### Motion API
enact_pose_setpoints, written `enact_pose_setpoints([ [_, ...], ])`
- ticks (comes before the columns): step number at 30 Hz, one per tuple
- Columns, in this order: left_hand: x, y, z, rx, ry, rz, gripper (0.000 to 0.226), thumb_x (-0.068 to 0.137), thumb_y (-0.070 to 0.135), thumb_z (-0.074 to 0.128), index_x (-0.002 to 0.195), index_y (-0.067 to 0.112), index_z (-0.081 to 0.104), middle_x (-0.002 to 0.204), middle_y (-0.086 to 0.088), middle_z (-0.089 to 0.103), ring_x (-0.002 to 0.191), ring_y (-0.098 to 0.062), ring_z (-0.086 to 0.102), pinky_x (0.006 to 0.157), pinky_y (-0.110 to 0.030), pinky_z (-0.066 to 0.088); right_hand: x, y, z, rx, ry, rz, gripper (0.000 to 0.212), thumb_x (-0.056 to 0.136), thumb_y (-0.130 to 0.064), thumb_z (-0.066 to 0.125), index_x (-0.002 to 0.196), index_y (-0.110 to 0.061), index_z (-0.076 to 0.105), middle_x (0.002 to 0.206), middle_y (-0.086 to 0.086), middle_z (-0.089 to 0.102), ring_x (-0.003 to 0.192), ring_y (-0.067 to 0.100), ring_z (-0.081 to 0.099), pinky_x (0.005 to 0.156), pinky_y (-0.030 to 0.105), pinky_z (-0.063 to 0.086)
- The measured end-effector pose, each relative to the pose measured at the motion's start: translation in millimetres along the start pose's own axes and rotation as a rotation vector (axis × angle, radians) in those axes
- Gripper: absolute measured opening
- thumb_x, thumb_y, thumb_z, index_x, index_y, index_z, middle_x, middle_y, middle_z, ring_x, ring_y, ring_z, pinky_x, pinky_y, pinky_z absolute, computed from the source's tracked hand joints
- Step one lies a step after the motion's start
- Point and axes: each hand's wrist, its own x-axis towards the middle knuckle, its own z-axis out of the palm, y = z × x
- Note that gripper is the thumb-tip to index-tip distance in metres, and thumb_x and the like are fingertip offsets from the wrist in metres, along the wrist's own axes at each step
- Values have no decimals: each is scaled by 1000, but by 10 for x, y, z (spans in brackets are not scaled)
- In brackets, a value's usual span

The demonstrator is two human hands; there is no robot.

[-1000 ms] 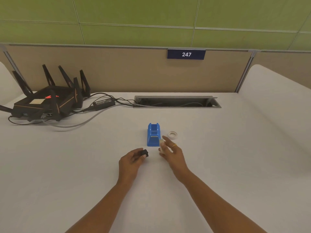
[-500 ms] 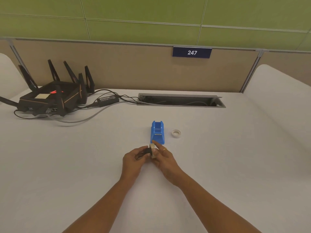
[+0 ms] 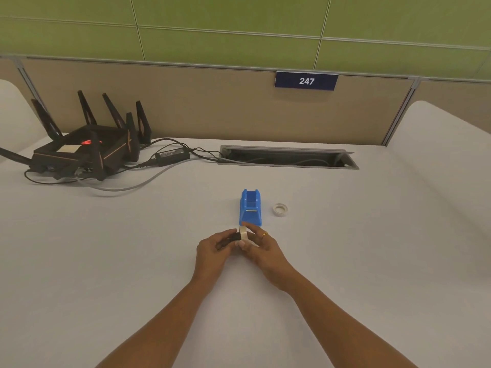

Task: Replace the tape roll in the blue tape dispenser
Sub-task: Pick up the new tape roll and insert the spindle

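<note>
The blue tape dispenser (image 3: 250, 207) stands on the white desk, its roll slot empty. Just in front of it my two hands meet. My right hand (image 3: 261, 248) pinches a whitish tape roll (image 3: 243, 233) held on edge. My left hand (image 3: 212, 251) grips a small black spindle (image 3: 230, 239), its end pressed against the roll. A second small white ring of tape (image 3: 280, 209) lies flat on the desk to the right of the dispenser.
A black router with several antennas (image 3: 85, 152) and its power brick (image 3: 172, 154) with cables sit at the back left. An open cable tray (image 3: 288, 157) is sunk into the desk behind the dispenser. A partition labelled 247 (image 3: 306, 81) closes the back.
My hands, apart a second ago, have come together in front of the dispenser. The black spindle now touches the tape roll. The view has shifted slightly.
</note>
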Motion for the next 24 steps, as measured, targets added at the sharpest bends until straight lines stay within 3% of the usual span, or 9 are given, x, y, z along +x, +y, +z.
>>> enact_pose_setpoints([
  [10,-5,48,21,-28,2,-21,30,73,7,71,89,32,66,88,5,72,82,2,67,76,-13,53,-24,-13,9,34,56,-17,44,83,-15,64,124,-20,48,124,10,59,113,22,58,88,23,51],
  [14,-10,61,26,-47,6,-27,29,74,5,70,93,27,66,89,4,71,80,3,67,73,-11,53,-16,-35,-9,67,47,-16,44,82,-13,65,123,-18,49,124,12,60,109,26,60,94,32,50],
  [19,-11,58,25,-22,-3,-29,31,77,-1,65,102,19,66,96,-5,71,90,-13,67,84,-22,52,-12,-27,-15,47,14,-10,47,80,-14,69,122,-26,53,127,6,57,113,23,58,97,35,48],
  [24,-10,43,15,-24,-1,-19,34,77,-2,65,95,27,65,90,2,71,82,1,68,76,-13,52,-3,-15,-45,44,-30,1,48,78,-13,70,121,-29,55,129,4,57,116,21,56,100,36,46],
])
